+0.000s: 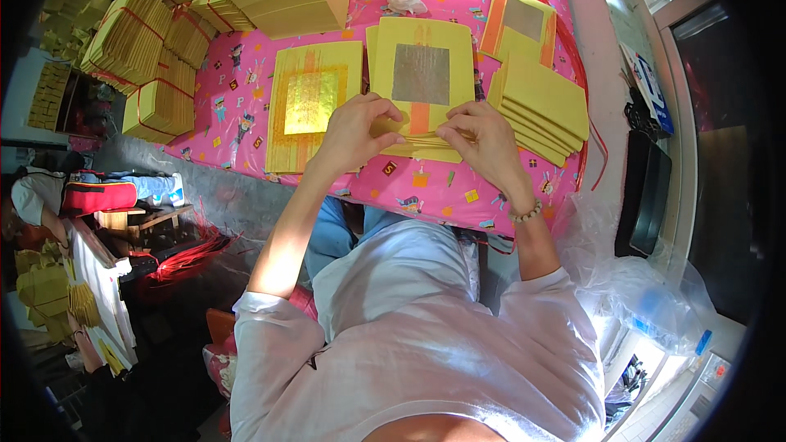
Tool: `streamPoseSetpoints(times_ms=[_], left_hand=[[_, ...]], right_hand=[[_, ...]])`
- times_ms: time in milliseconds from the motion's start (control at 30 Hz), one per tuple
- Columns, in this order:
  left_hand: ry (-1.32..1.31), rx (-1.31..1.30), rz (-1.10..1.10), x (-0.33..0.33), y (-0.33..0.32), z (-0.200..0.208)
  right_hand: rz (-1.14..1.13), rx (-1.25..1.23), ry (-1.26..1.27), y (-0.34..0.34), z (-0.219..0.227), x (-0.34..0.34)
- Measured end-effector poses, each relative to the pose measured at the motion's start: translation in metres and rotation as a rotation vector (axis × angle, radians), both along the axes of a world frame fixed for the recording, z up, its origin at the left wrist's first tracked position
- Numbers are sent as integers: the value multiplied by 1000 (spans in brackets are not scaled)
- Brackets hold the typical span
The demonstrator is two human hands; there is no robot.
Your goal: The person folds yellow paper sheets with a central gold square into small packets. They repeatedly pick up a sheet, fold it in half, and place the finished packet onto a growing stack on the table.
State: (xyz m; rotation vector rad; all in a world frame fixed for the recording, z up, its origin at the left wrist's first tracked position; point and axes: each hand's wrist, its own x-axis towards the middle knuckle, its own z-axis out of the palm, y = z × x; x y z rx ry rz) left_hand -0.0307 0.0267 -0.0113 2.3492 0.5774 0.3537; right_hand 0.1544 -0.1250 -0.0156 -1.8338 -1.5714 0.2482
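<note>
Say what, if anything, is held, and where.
The left hand and right hand touch the near end of the silver-squared yellow paper, at its left and right; whether they pinch or press cannot be told.

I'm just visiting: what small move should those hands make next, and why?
Perhaps gently press down the near edge of the yellow rectangular paper with the grey-silver square. The left hand and right hand are both at that edge, one toward each end, with bent fingers, and the paper layers between them look slightly uneven.
</note>
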Motion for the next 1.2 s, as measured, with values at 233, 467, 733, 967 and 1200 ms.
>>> streamPoseSetpoints(times_ms=[233, 467, 733, 967, 1200], left_hand=[[-40, 2, -16, -1, 5, -6], [-12, -164, 5, -1, 7, -3], [41, 261, -43, 16, -16, 19], [-133, 396, 93, 39, -25, -3], [-822, -319, 278, 17, -7, -18]], right_hand=[[-16, -16, 20, 0, 2, -1], [48, 70, -141, -3, 9, -1], [69, 64, -251, 1, 10, 3], [-54, 316, -209, 15, 26, -6], [-137, 346, 432, 29, 7, -3]])
